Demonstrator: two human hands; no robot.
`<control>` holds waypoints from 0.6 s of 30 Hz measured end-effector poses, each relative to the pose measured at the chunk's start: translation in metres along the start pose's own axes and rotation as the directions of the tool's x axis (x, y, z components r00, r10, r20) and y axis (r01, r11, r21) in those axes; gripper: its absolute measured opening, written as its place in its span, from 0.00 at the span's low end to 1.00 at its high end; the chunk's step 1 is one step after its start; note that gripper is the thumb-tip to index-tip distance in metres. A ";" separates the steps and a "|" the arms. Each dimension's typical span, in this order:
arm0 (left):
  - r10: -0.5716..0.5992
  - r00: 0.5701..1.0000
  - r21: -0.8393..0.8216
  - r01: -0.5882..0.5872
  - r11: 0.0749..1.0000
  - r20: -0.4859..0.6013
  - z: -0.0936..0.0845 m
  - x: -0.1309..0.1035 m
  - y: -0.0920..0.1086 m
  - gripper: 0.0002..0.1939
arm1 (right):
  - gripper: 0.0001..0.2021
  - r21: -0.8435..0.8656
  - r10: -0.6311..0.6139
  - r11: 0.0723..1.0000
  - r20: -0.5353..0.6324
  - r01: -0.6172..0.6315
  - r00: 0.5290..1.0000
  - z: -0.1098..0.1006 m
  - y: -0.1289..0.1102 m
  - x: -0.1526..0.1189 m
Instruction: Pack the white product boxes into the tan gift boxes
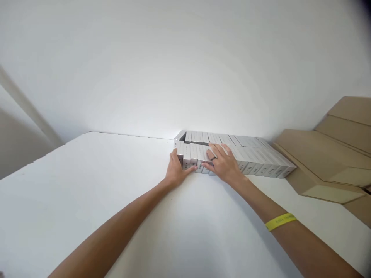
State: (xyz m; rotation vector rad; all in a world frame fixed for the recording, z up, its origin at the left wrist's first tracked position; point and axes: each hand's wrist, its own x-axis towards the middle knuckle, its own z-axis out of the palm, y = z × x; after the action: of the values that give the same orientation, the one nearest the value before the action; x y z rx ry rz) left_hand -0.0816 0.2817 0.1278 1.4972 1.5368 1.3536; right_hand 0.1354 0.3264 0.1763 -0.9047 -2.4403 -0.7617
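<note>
Slim white boxes (pixel 252 158) with small dark print stand packed side by side in a front row on a white table. At the row's left end, my left hand (pixel 176 170) curls its fingers round the outer side of the end box (pixel 179 146), its thumb stretched along the front faces. My right hand (pixel 222 161), with a dark ring on one finger, clasps boxes further along: its fingers reach over the tops and its thumb lies at the front. The two thumbs nearly meet. The boxes under the right palm are partly hidden.
Behind the front row runs a second row of similar boxes (pixel 220 138), close to the white wall (pixel 174 69). Brown cardboard boxes (pixel 327 154) stand at the right, next to the rows' right end. The white table (pixel 116 166) stretches to the left.
</note>
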 end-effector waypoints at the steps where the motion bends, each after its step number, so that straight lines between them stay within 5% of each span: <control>1: 0.004 1.000 0.012 -0.004 1.000 0.003 0.000 0.000 0.000 0.59 | 0.24 -0.006 0.003 1.000 0.009 -0.003 1.000 0.002 0.003 0.002; 9: 0.018 1.000 0.043 -0.018 0.999 0.018 -0.003 0.000 0.002 0.52 | 0.26 0.023 0.049 0.998 0.065 -0.050 0.997 0.011 0.012 0.010; 18: 0.089 0.995 -0.019 -0.088 0.996 0.036 -0.005 0.001 0.001 0.48 | 0.33 0.171 0.028 0.984 0.179 -0.059 0.984 -0.001 -0.014 0.026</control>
State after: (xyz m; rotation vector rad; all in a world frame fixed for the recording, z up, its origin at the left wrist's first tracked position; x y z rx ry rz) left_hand -0.0862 0.2812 0.1307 1.5872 1.4477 1.3782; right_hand 0.1083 0.3287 0.1866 -0.9894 -2.5813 -0.4588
